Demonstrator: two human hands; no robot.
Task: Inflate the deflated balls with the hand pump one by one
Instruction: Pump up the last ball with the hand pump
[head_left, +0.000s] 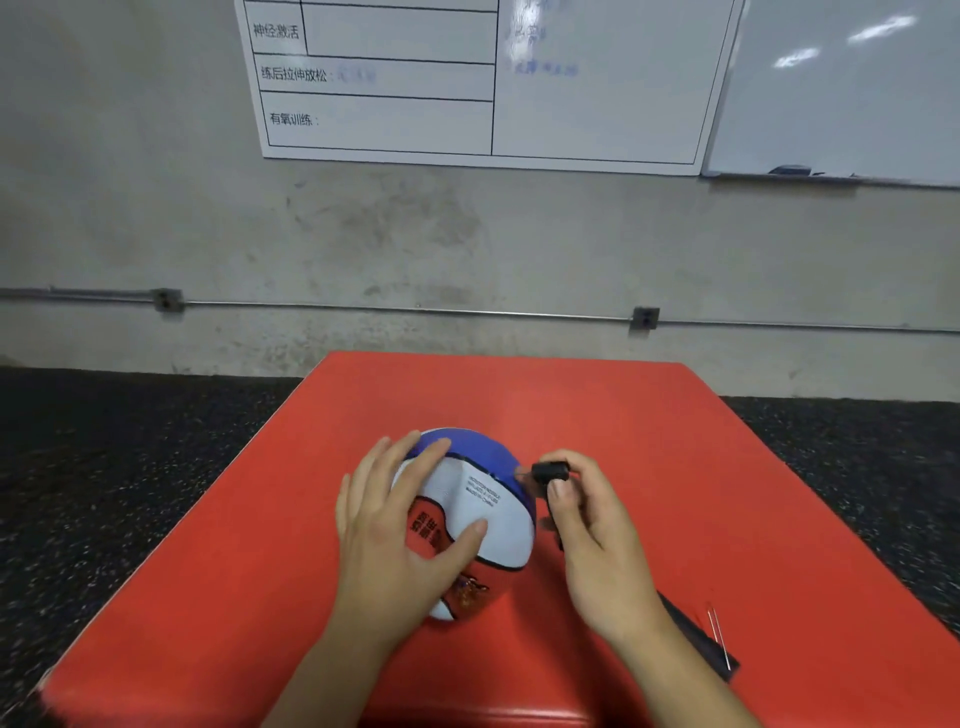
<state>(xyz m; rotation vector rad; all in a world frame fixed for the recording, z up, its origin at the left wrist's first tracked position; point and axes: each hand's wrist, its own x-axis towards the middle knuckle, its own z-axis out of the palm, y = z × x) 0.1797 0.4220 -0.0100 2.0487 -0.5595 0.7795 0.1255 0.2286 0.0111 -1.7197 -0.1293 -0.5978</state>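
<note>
Ball (470, 512) — blue/white/red, part-deflated — sits lower centre of frame on red surface (675, 467); left hand (400, 525) spread flat over it; right hand (592, 535) grip pinching black pump (548, 473) tip at ball's rt side.

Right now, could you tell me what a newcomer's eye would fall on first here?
The bright red mat fills the foreground. At its centre the left hand rests on a half-collapsed blue, white and red ball, while the right hand pinches a black pump nozzle at its side.
</note>
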